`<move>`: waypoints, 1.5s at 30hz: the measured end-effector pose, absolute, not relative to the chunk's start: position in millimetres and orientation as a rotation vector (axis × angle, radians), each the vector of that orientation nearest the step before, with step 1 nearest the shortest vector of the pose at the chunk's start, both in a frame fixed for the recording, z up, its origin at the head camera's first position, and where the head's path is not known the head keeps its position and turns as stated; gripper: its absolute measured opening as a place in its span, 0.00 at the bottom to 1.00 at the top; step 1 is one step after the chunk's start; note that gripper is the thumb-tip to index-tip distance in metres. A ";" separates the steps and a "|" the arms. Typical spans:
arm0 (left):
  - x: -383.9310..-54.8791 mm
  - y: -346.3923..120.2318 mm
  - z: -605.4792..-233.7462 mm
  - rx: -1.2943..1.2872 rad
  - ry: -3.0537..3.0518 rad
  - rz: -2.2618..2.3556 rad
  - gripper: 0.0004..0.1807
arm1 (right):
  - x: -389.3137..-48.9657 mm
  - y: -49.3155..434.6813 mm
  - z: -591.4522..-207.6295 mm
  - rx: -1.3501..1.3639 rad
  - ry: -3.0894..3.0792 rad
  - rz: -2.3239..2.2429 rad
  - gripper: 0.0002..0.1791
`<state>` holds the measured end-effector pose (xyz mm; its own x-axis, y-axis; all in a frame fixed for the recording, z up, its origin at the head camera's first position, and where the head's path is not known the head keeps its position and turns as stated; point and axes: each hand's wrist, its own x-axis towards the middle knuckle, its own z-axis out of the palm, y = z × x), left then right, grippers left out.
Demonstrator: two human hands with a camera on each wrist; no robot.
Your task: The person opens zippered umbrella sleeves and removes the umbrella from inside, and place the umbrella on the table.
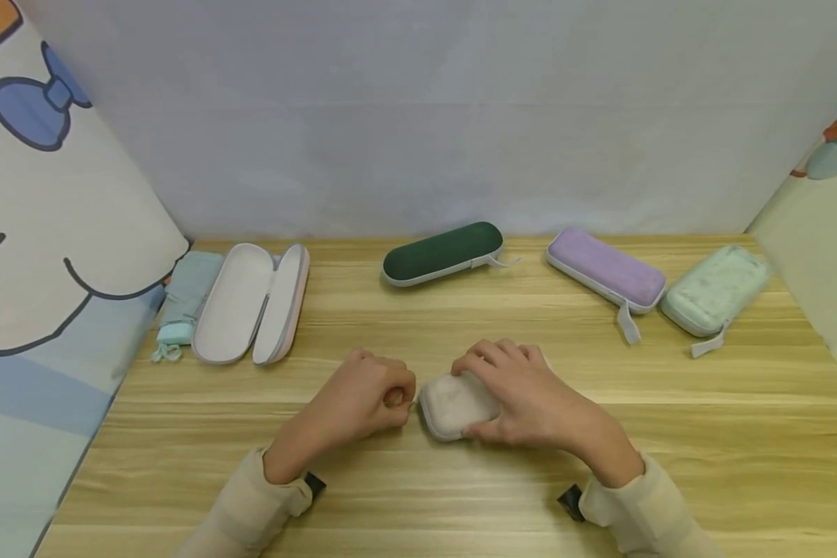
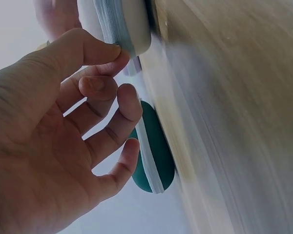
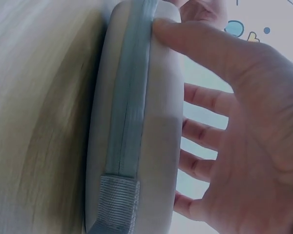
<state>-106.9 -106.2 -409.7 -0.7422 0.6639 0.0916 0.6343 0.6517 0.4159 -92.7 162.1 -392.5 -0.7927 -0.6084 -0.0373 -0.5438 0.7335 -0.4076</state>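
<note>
A: Item one, with location?
B: Cream zip case (image 1: 456,407). Lies on the wood-grain table (image 1: 460,496), between the two hands. Shows a grey-blue zip band (image 3: 129,97), closed along the stretch visible from the right wrist. Bears a ribbed grey fabric tab (image 3: 119,200) on that band.
A: Right hand (image 1: 523,395), state of fingers?
B: Curled round the right-hand part of the cream zip case, gripping. Thumb along the near side, other fingers over the top and far side. Leaves the left end uncovered.
A: Left hand (image 1: 359,395), likewise?
B: At the left end of the same case. Thumb and forefinger pinched tip to tip at the zip band; remaining fingers loosely bent. Cannot tell the exact part between the tips.
A: Further stock, left to right?
B: Blue-green pouch (image 1: 191,291) with pale cord (image 1: 166,353), at the far left of the table. Just beside, open case (image 1: 233,306): white interior, pinkish outer shell, halves spread. Dark green case (image 1: 442,254), set at a slant near the back edge. Lilac case (image 1: 607,267), grey-rimmed, tab trailing toward the front. Mint case (image 1: 717,291), mottled, just beside the lilac one, also tabbed.
A: Surroundings?
B: Pale backdrop (image 1: 418,116) behind the table. Beige sleeves (image 1: 251,500) on both arms.
</note>
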 end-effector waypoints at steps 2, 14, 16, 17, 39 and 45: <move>-107.4 -106.4 -410.2 1.132 2.785 0.689 0.16 | -92.7 161.7 -392.7 -0.915 2.782 -0.559 0.37; -108.4 -104.4 -412.8 1.214 2.751 0.771 0.16 | -95.3 158.8 -396.8 -0.825 2.921 -0.470 0.36; -108.0 -104.1 -412.6 1.216 2.750 0.770 0.16 | -95.3 158.6 -397.0 -0.814 2.928 -0.466 0.37; -107.8 -103.9 -412.3 1.214 2.752 0.765 0.16 | -95.4 158.4 -397.3 -0.810 2.933 -0.462 0.36; -107.4 -102.3 -414.1 1.092 2.920 0.690 0.12 | -86.4 137.5 -403.7 -0.424 3.070 -0.440 0.39; -109.6 -103.9 -415.2 1.019 2.960 0.697 0.11 | -84.5 142.5 -395.8 -0.435 2.994 -0.472 0.39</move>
<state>-109.6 -103.9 -415.2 -0.7963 0.5714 0.1982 0.5998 0.7041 0.3800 -84.5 142.5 -395.8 -0.9564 -0.2899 -0.0339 -0.2654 0.9121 -0.3125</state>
